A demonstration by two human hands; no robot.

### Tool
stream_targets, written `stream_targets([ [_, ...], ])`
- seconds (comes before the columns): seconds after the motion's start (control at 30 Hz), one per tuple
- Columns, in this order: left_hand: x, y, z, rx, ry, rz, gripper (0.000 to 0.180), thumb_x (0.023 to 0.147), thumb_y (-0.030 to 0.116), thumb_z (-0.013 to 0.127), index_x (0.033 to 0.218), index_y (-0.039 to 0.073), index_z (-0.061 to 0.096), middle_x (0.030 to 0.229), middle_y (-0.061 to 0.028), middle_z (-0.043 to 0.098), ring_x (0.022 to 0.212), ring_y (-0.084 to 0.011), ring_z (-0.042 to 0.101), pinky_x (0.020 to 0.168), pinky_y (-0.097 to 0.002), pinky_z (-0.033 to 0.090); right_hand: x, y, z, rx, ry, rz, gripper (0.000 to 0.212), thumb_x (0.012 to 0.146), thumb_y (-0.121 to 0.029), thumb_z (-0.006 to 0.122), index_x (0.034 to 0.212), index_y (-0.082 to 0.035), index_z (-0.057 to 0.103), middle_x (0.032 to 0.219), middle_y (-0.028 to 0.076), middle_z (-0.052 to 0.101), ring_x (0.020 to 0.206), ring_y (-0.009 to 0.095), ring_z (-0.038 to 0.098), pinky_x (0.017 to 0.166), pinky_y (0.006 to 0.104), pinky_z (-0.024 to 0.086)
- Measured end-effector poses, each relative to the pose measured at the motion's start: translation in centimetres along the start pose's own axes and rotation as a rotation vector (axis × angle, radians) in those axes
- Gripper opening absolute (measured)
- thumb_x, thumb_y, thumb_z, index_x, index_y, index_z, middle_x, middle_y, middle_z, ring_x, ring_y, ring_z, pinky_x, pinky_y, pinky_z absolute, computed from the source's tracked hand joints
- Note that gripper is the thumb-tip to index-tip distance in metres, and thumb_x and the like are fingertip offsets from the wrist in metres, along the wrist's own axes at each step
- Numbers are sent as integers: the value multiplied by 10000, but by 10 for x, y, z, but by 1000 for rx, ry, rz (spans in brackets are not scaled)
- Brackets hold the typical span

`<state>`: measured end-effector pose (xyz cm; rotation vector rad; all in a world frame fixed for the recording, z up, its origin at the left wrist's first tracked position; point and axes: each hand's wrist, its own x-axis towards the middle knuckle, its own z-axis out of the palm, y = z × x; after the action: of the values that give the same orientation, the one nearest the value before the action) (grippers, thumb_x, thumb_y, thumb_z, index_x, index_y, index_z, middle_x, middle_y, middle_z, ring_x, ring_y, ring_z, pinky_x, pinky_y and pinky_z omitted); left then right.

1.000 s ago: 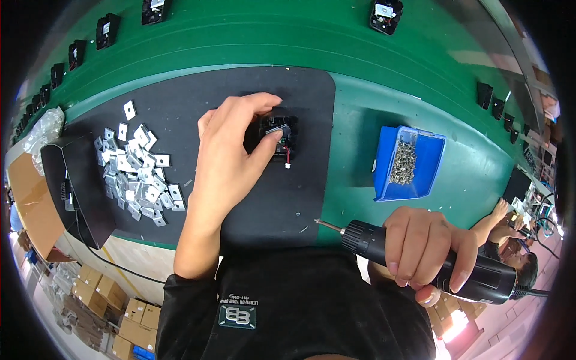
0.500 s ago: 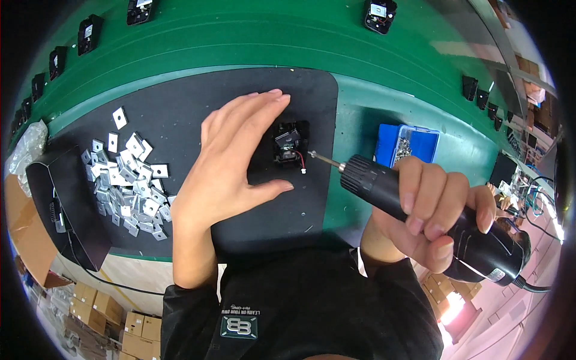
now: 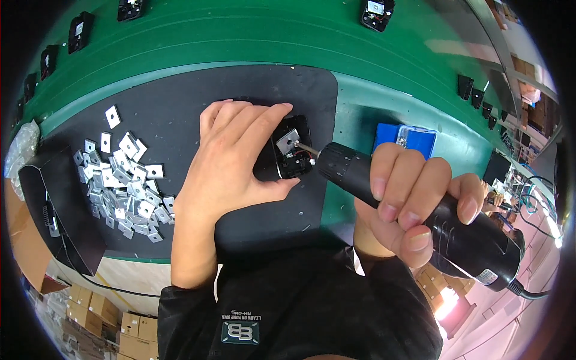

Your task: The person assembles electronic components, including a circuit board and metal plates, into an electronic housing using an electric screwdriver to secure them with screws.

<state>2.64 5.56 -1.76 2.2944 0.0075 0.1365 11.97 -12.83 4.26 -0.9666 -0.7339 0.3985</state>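
On the black mat, my left hand (image 3: 231, 153) is closed around a small open black device housing (image 3: 305, 125), fingers at its far edge and thumb at its near edge. A square silver metal plate (image 3: 287, 143) lies inside, with thin red wires and a small white connector beside it. My right hand (image 3: 414, 201) is wrapped around a black corded electric screwdriver (image 3: 348, 171). Its bit points left and meets the plate, near its right side. Whether a screw sits under the tip is too small to tell.
Many loose silver plates (image 3: 129, 180) are heaped at left on the mat (image 3: 252, 84), beside a black box-like stand (image 3: 66, 210). At right stands a blue bin (image 3: 425, 143) of small screws. Similar housings (image 3: 377, 13) line the green conveyor (image 3: 240, 36) at the back.
The screwdriver has moved left, bringing its bit onto the plate. My left fingers and thumb have closed on the housing, and the plate shows brighter. Housings on the conveyor have shifted left.
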Motion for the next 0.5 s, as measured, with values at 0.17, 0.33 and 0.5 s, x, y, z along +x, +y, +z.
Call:
stream_targets([
  [0.17, 0, 1, 1, 16, 0, 9, 788, 503, 321, 808, 1220, 62, 609, 1056, -118, 620, 1024, -308, 563, 1012, -447, 341, 0, 5, 1, -9, 4, -24, 417, 865, -105, 698, 1200, -239, 491, 805, -29, 542, 685, 115, 512, 699, 299, 384],
  [0.33, 1, 1, 3, 11, 10, 10, 781, 497, 318, 812, 1210, 68, 616, 1065, -109, 624, 1025, -302, 564, 1001, -442, 347, -1, 7, 1, -28, 23, -20, 414, 864, -97, 688, 1198, -239, 487, 790, -27, 533, 688, 120, 516, 700, 303, 387],
  [0.5, 1, 1, 6, -20, 26, 13, 726, 523, 284, 819, 1191, 90, 611, 1063, -62, 603, 1019, -273, 542, 989, -445, 344, 1, 12, 3, -40, -44, -50, 360, 837, -70, 700, 1085, -214, 483, 771, -21, 527, 635, 123, 507, 662, 306, 407],
])
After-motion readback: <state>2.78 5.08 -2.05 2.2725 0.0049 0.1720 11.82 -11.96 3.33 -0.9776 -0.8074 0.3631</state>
